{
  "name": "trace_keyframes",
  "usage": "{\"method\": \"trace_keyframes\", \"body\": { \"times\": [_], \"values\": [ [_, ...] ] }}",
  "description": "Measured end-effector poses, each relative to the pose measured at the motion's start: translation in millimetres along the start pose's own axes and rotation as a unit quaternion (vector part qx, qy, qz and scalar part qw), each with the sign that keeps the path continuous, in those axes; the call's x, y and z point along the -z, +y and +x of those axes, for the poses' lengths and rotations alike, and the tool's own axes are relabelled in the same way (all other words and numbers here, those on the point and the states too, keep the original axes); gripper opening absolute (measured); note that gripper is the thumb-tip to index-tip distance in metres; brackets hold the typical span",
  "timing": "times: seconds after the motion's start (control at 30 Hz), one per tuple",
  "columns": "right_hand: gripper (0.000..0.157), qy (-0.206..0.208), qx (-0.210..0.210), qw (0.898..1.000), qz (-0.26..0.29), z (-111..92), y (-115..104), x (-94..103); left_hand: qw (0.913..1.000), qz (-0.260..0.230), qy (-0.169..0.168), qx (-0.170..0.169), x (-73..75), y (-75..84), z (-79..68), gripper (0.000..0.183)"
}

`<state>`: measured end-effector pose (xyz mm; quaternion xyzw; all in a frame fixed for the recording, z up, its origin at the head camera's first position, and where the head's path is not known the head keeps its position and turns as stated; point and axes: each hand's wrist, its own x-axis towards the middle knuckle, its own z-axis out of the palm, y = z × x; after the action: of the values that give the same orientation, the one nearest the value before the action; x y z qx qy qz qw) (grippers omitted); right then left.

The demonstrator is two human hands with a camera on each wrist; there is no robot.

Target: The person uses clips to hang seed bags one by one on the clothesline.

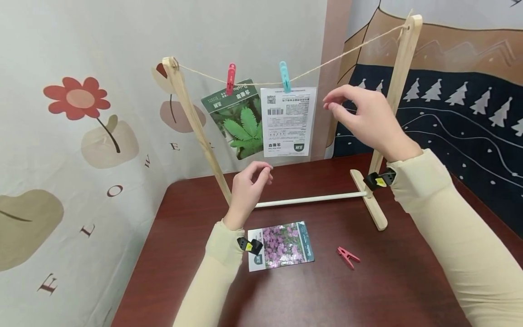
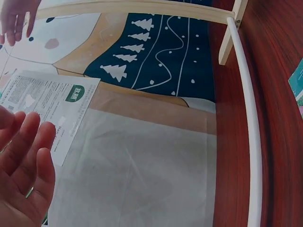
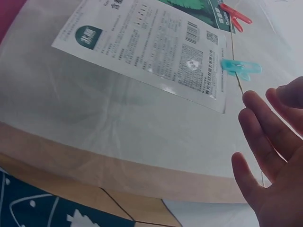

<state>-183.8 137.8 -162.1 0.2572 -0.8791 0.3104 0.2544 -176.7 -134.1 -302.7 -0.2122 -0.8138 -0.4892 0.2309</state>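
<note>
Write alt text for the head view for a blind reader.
A green packet and a white packet hang by clips from a string on a wooden frame, with a person's empty right hand to their right and empty left hand below. A flowered packet and a loose red clip lie on the table.

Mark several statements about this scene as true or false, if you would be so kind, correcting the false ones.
1. The turquoise plastic clothespin clips the white printed packet to the thin beige twine. True.
2. Both red plastic clothespins are clipped to the twine. False: one red clothespin is on the twine; the other red clothespin lies on the dark reddish-brown table.
3. The rectangular purple-flower packet lies on the table. True.
4. In the head view, the rectangular green-leaf packet hangs right of the white printed packet. False: the green-leaf packet hangs to its left.
5. The right hand holds a clothespin. False: the right hand holds nothing.
</note>
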Motion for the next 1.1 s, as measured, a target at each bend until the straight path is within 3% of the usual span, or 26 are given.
{"method": "trace_keyframes", "body": {
  "times": [0.23,0.4,0.7,0.93,1.1],
  "values": [
    [0.027,-0.01,-0.021,0.999,0.031,-13.2,6.5,-10.3,0.9991,0.024,0.035,0.01,0.0,-2.8,-7.7,0.024],
    [0.027,-0.015,-0.044,0.997,0.057,-23.5,12.3,-16.6,0.9984,0.029,0.042,0.026,-0.6,-5.2,-13.9,0.027],
    [0.026,-0.027,-0.081,0.992,0.095,-36.3,22.3,-26.2,0.9974,0.065,0.031,0.006,-6.2,-7.1,-24.5,0.021],
    [0.025,-0.033,-0.096,0.987,0.121,-50.5,27.8,-35.8,0.9998,0.013,0.01,0.013,-9.7,-6.1,-31.3,0.02],
    [0.027,-0.038,-0.121,0.983,0.137,-64.1,31.6,-42.8,0.9998,0.021,-0.005,0.006,-12.7,-6.9,-37.4,0.02]
  ]
}}
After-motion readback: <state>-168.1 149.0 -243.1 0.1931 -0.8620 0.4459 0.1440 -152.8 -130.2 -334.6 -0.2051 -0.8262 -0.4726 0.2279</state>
